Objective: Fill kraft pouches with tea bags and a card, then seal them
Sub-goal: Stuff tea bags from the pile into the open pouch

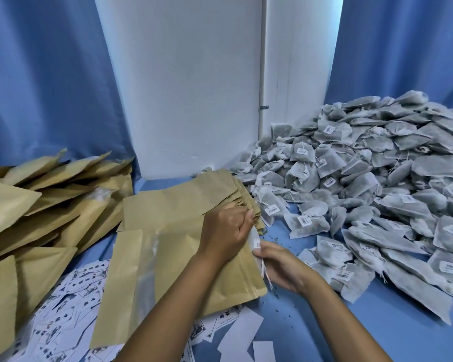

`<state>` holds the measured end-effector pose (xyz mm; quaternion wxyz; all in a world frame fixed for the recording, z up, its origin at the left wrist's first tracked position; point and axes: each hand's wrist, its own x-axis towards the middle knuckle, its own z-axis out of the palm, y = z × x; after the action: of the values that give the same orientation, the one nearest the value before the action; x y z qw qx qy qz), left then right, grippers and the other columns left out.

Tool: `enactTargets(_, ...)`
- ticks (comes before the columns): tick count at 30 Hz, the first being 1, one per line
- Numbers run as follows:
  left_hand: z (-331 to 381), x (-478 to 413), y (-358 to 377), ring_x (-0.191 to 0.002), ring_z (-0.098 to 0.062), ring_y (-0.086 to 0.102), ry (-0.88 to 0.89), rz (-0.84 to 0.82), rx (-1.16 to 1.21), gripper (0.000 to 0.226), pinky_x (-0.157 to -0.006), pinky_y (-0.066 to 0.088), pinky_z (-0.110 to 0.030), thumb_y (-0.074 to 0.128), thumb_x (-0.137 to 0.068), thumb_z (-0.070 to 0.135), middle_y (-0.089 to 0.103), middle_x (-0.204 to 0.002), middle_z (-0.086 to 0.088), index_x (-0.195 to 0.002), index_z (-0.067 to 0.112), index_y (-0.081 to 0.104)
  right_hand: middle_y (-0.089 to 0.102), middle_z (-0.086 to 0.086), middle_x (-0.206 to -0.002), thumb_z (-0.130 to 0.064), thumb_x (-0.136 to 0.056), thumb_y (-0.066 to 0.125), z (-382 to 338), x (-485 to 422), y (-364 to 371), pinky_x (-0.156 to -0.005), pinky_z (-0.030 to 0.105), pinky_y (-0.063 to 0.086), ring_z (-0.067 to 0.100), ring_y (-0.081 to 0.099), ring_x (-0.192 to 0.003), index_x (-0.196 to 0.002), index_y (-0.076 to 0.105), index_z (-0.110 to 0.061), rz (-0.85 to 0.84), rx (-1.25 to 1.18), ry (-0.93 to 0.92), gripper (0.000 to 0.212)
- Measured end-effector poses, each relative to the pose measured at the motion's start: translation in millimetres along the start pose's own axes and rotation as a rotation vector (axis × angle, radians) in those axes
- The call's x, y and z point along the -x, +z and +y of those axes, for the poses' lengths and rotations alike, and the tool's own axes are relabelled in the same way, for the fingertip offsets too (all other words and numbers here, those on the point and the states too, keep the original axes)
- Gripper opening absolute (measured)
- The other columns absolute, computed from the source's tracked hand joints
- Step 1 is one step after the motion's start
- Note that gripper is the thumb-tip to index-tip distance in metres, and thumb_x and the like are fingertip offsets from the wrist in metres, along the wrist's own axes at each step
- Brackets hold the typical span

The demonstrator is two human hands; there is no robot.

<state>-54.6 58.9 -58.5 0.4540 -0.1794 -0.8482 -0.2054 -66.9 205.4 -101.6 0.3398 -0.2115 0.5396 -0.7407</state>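
**Feeding tea bags into the open pouch**

I am in the filling step. My left hand [229, 228] rests on the top pouch [173, 257], fingers curled at its mouth on the right edge, holding that edge up so the opening stays wide. My right hand [277, 267] sits just beside the mouth, thumb and fingers pinching a tea bag [255, 240] whose white tag and string hang down past my palm. The bag is partway in at the lip, I judge; how many bags are already inside I cannot tell, since the paper hides them.

The pouch lies flat on the blue table [311, 322], its clear window strip facing up, over a stack of empty pouches [220, 189]. The big heap of tea bags [377, 178] sits to my right, within easy reach. Printed cards [71, 291] are scattered under and in front of the pouch. Filled pouches [37, 205] pile up on my left.

Next I need to push this bag fully inside while my left fingers keep the mouth open, taking care that the string and tag go in too and do not catch in the seal line. Then more bags, a card, and the seal.
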Motion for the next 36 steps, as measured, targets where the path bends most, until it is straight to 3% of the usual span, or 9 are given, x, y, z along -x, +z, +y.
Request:
enactTargets(3,5,-4,3,-0.051,-0.022,0.046,0.109,-0.128,0.017,0.049,-0.049,0.042,-0.033,0.038,-0.096,0.026,0.05,-0.051,-0.003,-0.052,0.011,0.054,0.059,0.023,-0.12,-0.001,-0.095,0.046,1,-5,12,-0.096,0.025,0.044,0.023,0.055,-0.102,-0.119,0.055,0.004,0.086,0.418,0.151,0.026)
enactTargets(6,16,4,17,-0.055,-0.025,0.051,0.237,-0.34,-0.057,0.05,-0.051,0.041,-0.035,0.038,-0.095,0.031,0.053,-0.055,-0.006,-0.056,0.008,0.06,0.053,-0.001,-0.085,-0.003,-0.1,0.039,-4,-9,23,-0.064,-0.004,0.037,-0.001,0.039,-0.07,-0.094,0.051,-0.019,0.197,0.854,0.111,0.021)
enactTargets(10,1,0,4,-0.061,-0.024,0.054,0.158,-0.253,-0.061,0.046,-0.052,0.04,-0.033,0.035,-0.095,0.03,0.056,-0.059,-0.003,-0.059,0.011,0.058,0.053,-0.002,-0.057,-0.005,-0.1,0.038,-11,-19,14,-0.058,0.012,0.044,0.004,0.051,-0.055,-0.07,0.051,-0.015,0.329,0.555,-0.078,0.034)
enactTargets(14,9,-10,4,-0.051,-0.021,0.049,0.117,-0.114,0.002,0.045,-0.048,0.039,-0.026,0.04,-0.093,0.023,0.052,-0.05,-0.001,-0.052,0.012,0.055,0.066,0.024,-0.092,-0.03,-0.101,0.041,-11,-18,5,-0.055,0.022,0.045,0.012,0.058,-0.066,-0.099,0.063,-0.015,0.158,0.251,0.022,0.027)
enactTargets(18,23,-10,17,-0.048,-0.019,0.046,0.175,-0.094,-0.016,0.044,-0.046,0.031,-0.023,0.044,-0.091,0.023,0.049,-0.047,-0.001,-0.049,0.012,0.053,0.062,-0.001,-0.079,-0.011,-0.102,0.035,-6,-20,12,-0.058,0.012,0.049,0.0,0.062,-0.066,-0.092,0.056,-0.02,0.257,0.272,0.04,0.026)
enactTargets(22,-4,-4,3,-0.049,-0.017,0.048,0.08,-0.095,-0.109,0.049,-0.045,0.035,-0.025,0.04,-0.094,0.028,0.046,-0.048,0.004,-0.049,0.014,0.054,0.068,-0.006,-0.095,-0.008,-0.084,0.06,-18,11,-36,-0.077,0.023,0.053,0.016,0.065,-0.093,-0.091,0.069,-0.023,0.495,0.793,-0.069,0.019)
enactTargets(25,-9,-1,3,-0.05,-0.016,0.045,0.011,-0.122,-0.067,0.051,-0.047,0.03,-0.023,0.035,-0.096,0.032,0.038,-0.051,0.008,-0.05,0.013,0.048,0.052,-0.01,-0.118,-0.043,-0.061,0.08,-15,38,-66,-0.095,0.03,0.04,0.015,0.051,-0.114,-0.112,0.06,-0.038,0.449,1.465,0.395,0.055)
enactTargets(30,-12,2,7,-0.051,-0.015,0.043,0.005,-0.175,-0.031,0.051,-0.049,0.031,-0.026,0.033,-0.097,0.036,0.037,-0.052,0.007,-0.052,0.015,0.044,0.059,0.003,-0.121,-0.013,-0.074,0.074,3,33,-78,-0.086,0.023,0.046,0.017,0.058,-0.107,-0.11,0.065,-0.017,0.599,1.243,0.223,0.037)
enactTargets(36,-9,4,7,-0.052,-0.009,0.034,0.03,-0.21,-0.073,0.049,-0.052,0.018,-0.024,0.031,-0.097,0.037,0.037,-0.052,0.005,-0.054,0.017,0.041,0.066,0.002,-0.089,-0.028,-0.076,0.062,2,35,-78,-0.073,0.025,0.045,0.022,0.055,-0.093,-0.084,0.069,-0.018,0.806,1.617,0.325,0.014)
